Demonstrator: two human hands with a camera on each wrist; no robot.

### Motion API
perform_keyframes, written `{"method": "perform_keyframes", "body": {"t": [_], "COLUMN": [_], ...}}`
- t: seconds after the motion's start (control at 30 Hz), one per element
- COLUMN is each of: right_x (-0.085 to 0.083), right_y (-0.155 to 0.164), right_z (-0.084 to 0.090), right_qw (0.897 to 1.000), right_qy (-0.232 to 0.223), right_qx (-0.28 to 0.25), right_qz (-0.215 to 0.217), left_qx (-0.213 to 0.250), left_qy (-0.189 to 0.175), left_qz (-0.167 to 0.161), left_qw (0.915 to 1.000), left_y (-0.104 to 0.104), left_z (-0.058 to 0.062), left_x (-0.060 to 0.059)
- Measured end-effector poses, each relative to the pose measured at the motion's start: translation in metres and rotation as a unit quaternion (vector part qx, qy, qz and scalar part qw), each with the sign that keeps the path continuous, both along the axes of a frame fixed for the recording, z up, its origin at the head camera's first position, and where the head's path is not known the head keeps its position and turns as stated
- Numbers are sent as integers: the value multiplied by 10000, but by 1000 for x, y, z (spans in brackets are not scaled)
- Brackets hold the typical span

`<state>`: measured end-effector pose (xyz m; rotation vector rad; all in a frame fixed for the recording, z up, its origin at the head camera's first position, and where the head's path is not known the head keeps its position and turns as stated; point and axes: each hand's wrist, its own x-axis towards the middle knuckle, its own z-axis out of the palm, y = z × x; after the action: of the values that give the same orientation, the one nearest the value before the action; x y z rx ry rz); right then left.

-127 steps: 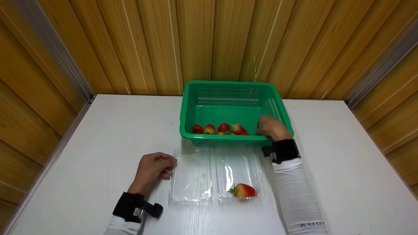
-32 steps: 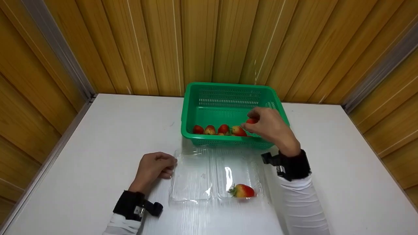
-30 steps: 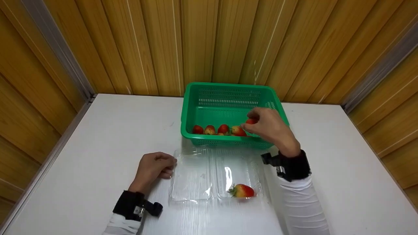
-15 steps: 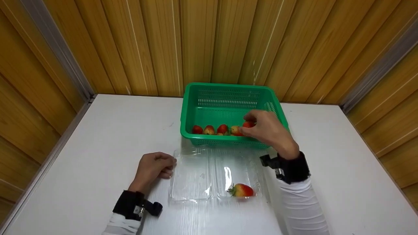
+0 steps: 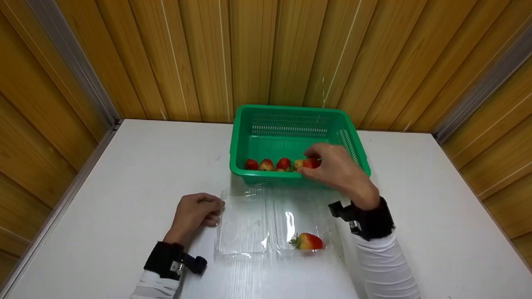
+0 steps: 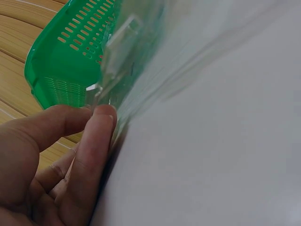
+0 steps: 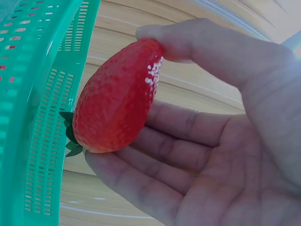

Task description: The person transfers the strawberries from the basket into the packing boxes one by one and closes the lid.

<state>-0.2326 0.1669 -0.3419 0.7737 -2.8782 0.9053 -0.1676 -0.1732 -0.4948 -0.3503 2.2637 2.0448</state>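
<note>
My right hand [image 5: 336,169] pinches a red strawberry [image 5: 311,162] between thumb and fingers, just above the near rim of the green basket [image 5: 291,113]. In the right wrist view the strawberry [image 7: 117,101] fills the hand [image 7: 207,141], leaves pointing down. Three more strawberries [image 5: 266,165] line the basket's near wall. An open clear clamshell box [image 5: 245,226] lies in front of the basket, with one strawberry [image 5: 308,241] in its right half. My left hand [image 5: 195,214] rests curled on the table, its fingertips [image 6: 101,122] against the box's left edge [image 6: 117,56].
The white table [image 5: 124,174] is walled by wooden panels [image 5: 187,58] at the back and both sides. The basket [image 6: 61,61] stands close behind the clamshell box. Black wrist straps [image 5: 370,214] sit on both arms.
My right hand has lifted a strawberry out of the basket's right corner and brought it left and toward me over the near rim. The left hand has stayed put.
</note>
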Motion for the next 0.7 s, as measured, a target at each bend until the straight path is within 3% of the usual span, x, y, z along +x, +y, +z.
{"method": "perform_keyframes", "body": {"t": [0.7], "right_x": [24], "right_y": [-14], "right_z": [-2], "right_qw": [9968], "right_qy": [-67], "right_qx": [273], "right_qz": [747], "left_qx": [-94], "left_qy": [6], "left_qz": [40], "left_qw": [9999], "left_y": [0], "left_z": [-2], "left_x": [-1]}}
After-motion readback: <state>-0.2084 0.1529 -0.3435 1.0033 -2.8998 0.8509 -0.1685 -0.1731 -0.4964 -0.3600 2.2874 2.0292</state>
